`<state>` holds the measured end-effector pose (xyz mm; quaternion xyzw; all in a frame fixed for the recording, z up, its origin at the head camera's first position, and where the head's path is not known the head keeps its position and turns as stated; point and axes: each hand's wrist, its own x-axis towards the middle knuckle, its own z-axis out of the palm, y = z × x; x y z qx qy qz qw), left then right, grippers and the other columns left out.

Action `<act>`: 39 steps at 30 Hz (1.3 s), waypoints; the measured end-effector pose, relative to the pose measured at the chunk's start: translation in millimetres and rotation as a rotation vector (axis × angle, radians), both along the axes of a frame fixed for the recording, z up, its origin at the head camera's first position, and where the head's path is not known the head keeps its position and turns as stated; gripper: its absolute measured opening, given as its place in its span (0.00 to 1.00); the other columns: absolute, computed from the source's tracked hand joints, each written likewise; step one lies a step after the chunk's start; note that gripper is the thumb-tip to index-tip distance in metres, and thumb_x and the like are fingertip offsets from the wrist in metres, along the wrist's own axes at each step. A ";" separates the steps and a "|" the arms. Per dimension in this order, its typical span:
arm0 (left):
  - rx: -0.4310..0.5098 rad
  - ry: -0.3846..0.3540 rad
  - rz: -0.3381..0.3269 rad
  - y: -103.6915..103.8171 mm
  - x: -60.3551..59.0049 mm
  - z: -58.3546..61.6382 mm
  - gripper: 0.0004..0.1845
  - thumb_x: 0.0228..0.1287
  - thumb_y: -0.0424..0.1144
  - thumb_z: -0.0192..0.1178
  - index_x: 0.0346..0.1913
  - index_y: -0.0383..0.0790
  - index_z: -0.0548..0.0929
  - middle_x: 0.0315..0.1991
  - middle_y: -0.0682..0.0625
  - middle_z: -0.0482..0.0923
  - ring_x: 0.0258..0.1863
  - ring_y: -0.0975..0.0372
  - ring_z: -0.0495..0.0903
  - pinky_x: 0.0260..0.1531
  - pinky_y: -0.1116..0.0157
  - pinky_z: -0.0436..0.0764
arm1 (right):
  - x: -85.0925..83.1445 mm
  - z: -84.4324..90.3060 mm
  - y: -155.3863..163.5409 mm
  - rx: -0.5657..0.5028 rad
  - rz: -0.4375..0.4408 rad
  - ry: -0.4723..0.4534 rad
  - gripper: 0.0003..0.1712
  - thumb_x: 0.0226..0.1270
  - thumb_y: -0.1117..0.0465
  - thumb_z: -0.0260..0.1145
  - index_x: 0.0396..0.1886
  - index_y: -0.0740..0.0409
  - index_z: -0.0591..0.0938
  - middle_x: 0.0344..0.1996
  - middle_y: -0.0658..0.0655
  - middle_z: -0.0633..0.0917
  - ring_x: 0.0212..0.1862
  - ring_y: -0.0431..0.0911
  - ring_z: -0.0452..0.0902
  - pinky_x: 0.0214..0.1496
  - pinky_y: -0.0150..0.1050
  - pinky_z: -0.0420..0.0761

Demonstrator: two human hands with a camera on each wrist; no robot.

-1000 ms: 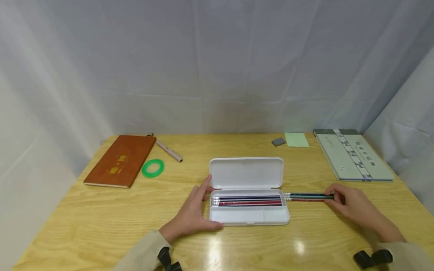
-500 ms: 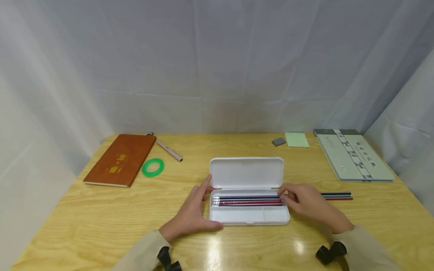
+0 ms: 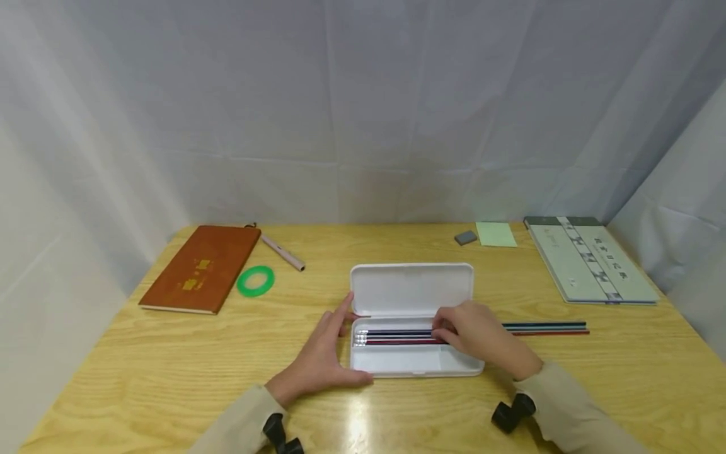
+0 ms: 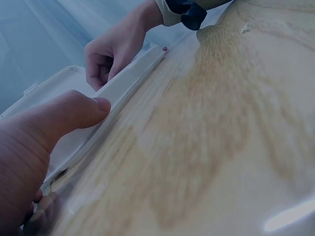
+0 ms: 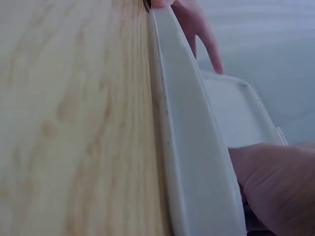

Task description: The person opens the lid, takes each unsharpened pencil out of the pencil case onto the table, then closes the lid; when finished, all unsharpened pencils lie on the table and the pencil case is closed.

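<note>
Two hands on my feed. Right hand (image 3: 473, 328) is over the right half of the one white case (image 3: 391, 361), fingers curled, tips down at the pencils inside; I can't tell if it has pinched any. Left hand (image 3: 323, 359) grips the case's left end, thumb on the near rim, fingers round by the far left corner. Case sits mid-table, lid (image 3: 412, 289) open on the far side.

Inside pencils (image 3: 397, 341): far compartment, lying left-right, silver ends left; bunched too tight for me to count. Outside pencils (image 3: 550, 328): I get three (navy, teal, red), side by side on the table (image 3: 170, 378), right of the case, left ends hidden by the right hand.

Far left: one brown notebook (image 3: 201, 268), one pale pen (image 3: 283, 253) just right of its far end, one green ring (image 3: 256, 281) nearer me. Far right: one grey block (image 3: 466, 238), one pale green note (image 3: 496, 234) just beside it, one pale book (image 3: 590, 260) with a patterned band. Grey-white cloth (image 3: 368, 126) behind.
</note>
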<state>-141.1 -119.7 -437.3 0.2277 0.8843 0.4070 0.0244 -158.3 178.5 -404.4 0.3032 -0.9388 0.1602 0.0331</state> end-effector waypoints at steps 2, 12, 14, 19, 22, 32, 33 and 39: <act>0.000 0.000 -0.001 0.4 -0.6 0.4 0.74 0.27 0.57 0.80 0.78 0.54 0.42 0.60 0.56 0.71 0.48 0.64 0.70 0.52 0.60 0.75 | 0.2 1.0 0.4 -0.009 -0.006 -0.020 0.05 0.60 0.59 0.70 0.27 0.51 0.82 0.17 0.41 0.77 0.20 0.31 0.64 0.24 0.27 0.66; 0.002 0.009 -0.007 1.0 -0.7 -1.2 0.74 0.26 0.55 0.81 0.78 0.54 0.43 0.61 0.57 0.71 0.48 0.65 0.69 0.51 0.62 0.74 | 6.7 7.2 19.6 -0.094 0.048 -0.102 0.03 0.66 0.58 0.65 0.32 0.50 0.82 0.13 0.40 0.67 0.17 0.30 0.56 0.21 0.27 0.61; -0.001 0.005 -0.008 1.6 -0.9 -1.6 0.74 0.27 0.56 0.81 0.78 0.55 0.42 0.61 0.58 0.71 0.48 0.65 0.68 0.51 0.62 0.74 | 11.1 10.2 29.3 -0.109 0.020 -0.110 0.04 0.67 0.57 0.64 0.33 0.50 0.82 0.14 0.39 0.67 0.18 0.30 0.56 0.21 0.27 0.62; 0.001 -0.005 -0.004 1.4 -0.3 -1.2 0.73 0.28 0.56 0.80 0.78 0.55 0.42 0.61 0.57 0.70 0.48 0.64 0.69 0.52 0.60 0.74 | 24.1 7.7 66.2 -0.130 -0.048 -0.020 0.02 0.64 0.58 0.67 0.31 0.49 0.82 0.13 0.36 0.65 0.17 0.28 0.54 0.20 0.27 0.60; -0.004 0.001 -0.009 -0.2 0.1 -0.8 0.73 0.28 0.57 0.80 0.78 0.54 0.42 0.61 0.56 0.71 0.49 0.64 0.69 0.52 0.60 0.75 | 33.4 1.6 93.3 -0.141 -0.093 0.078 0.05 0.58 0.62 0.71 0.30 0.46 0.83 0.13 0.34 0.64 0.17 0.27 0.53 0.19 0.26 0.60; -0.012 0.006 0.009 -4.3 0.9 -1.5 0.74 0.27 0.57 0.80 0.78 0.55 0.42 0.62 0.57 0.70 0.48 0.64 0.69 0.51 0.61 0.74 | 57.0 -10.0 163.2 -0.176 -0.193 0.101 0.05 0.59 0.64 0.69 0.30 0.47 0.83 0.14 0.32 0.65 0.16 0.27 0.55 0.19 0.27 0.62; -0.012 0.007 0.005 -3.9 0.6 -1.7 0.74 0.27 0.57 0.80 0.78 0.55 0.42 0.62 0.57 0.70 0.48 0.64 0.69 0.51 0.62 0.74 | 58.5 -10.9 167.1 -0.161 -0.205 0.098 0.06 0.59 0.64 0.70 0.29 0.47 0.82 0.14 0.32 0.65 0.17 0.26 0.56 0.20 0.28 0.62; 0.003 0.046 -0.019 -1.5 0.0 -1.9 0.73 0.28 0.57 0.80 0.78 0.53 0.42 0.61 0.56 0.72 0.47 0.64 0.69 0.50 0.62 0.74 | 61.2 -16.1 176.7 -0.079 -0.207 0.095 0.09 0.57 0.64 0.71 0.29 0.44 0.80 0.15 0.30 0.67 0.19 0.25 0.58 0.21 0.29 0.64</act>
